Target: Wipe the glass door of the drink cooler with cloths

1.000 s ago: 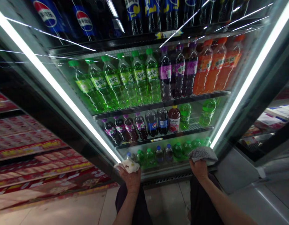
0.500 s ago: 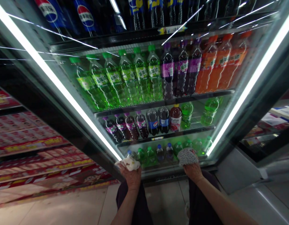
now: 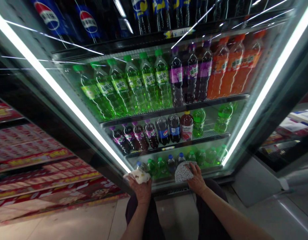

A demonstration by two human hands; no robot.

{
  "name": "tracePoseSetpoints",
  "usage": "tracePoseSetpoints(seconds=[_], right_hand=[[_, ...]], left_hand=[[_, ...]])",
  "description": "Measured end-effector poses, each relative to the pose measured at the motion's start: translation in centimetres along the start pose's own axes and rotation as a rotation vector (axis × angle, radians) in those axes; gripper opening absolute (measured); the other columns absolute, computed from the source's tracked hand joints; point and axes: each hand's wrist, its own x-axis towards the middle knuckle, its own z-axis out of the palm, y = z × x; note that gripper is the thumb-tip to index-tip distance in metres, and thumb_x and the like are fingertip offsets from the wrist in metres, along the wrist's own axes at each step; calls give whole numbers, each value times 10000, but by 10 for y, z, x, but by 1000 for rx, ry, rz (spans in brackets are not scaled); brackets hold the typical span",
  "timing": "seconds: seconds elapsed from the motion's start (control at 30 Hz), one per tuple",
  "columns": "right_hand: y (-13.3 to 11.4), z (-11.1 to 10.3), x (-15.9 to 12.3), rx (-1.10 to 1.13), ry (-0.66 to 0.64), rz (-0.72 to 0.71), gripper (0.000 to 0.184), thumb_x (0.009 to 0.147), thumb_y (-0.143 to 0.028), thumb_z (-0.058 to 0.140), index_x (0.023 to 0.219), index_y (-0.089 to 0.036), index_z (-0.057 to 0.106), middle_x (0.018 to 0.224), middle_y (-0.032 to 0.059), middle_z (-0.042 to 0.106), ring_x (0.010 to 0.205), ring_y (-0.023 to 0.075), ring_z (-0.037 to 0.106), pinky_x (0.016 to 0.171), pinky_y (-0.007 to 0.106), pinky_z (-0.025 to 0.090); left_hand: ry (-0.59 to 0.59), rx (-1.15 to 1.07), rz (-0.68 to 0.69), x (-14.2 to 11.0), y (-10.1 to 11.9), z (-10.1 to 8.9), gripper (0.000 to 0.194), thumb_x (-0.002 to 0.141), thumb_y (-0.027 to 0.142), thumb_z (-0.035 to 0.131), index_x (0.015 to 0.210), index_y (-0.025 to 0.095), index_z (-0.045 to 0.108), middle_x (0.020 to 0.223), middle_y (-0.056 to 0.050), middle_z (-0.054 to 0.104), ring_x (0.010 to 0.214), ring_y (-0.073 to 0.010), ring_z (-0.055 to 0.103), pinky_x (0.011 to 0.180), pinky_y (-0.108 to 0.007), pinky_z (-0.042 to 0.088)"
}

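I face the glass door (image 3: 144, 140) of a lit drinks fridge. My left hand (image 3: 142, 190) is closed on a crumpled white cloth (image 3: 138, 176), held against the door's lower left corner. My right hand (image 3: 196, 181) presses a grey patterned cloth (image 3: 183, 170) flat onto the bottom of the glass, fingers spread over it. Behind the glass stand rows of green bottles (image 3: 134, 86), purple bottles (image 3: 190, 78) and orange bottles (image 3: 231, 70).
Bright light strips (image 3: 56, 91) run down both sides of the door. Shelves of red packaged goods (image 3: 31, 156) stand at the left. A second cabinet (image 3: 288, 133) is at the right. A vent grille (image 3: 168, 192) sits below the door, above the tiled floor (image 3: 69, 223).
My right hand has slid the grey cloth leftward along the bottom of the glass, from the right corner towards the middle. My left hand has stayed put with the white cloth.
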Motion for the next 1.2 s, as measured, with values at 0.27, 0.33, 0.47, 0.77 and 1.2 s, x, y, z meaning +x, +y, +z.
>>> tracePoseSetpoints(seconds=[0.27, 0.33, 0.47, 0.77, 1.2], right_hand=[[-23, 2, 17, 114, -162, -299, 245, 956, -209, 677, 1099, -274, 865, 1625, 32, 642, 1555, 287, 464, 1384, 525, 175], [-24, 2, 18, 122, -168, -323, 274, 967, -196, 660, 1135, -273, 861, 1617, 36, 649, 1555, 275, 466, 1367, 510, 224], [-15, 1, 15, 109, -143, -369, 287, 980, -181, 637, 1134, -275, 860, 1643, 19, 626, 1555, 260, 461, 1358, 494, 243], [21, -8, -10, 66, -85, -153, 198, 854, -152, 729, 861, -300, 860, 1551, 29, 704, 1533, 322, 482, 1386, 556, -46], [66, -35, -33, 56, -93, 297, 370, 923, -242, 592, 1199, -298, 832, 1198, 91, 816, 1326, 347, 615, 1268, 597, 303]], left_hand=[[13, 11, 48, -1, -7, 6, 730, 958, 482, 586, 1221, -196, 646, 1681, -555, 24, 1651, -669, 35, 1293, -785, 295], [13, 25, 39, -2, -6, 4, 736, 977, 482, 553, 1276, -185, 634, 1694, -536, 49, 1659, -649, 61, 1304, -766, 294], [30, 8, 59, -4, -8, 3, 775, 967, 521, 562, 1242, -197, 656, 1709, -512, 27, 1660, -639, 39, 1364, -721, 217], [77, 6, 101, -9, -12, 10, 764, 993, 483, 527, 1380, -174, 581, 1753, -430, -196, 1679, -609, -66, 1378, -713, 190], [86, -17, 86, -7, -8, 6, 875, 993, 484, 554, 1513, -197, 381, 1715, -516, -49, 1677, -624, -62, 1369, -750, 231]])
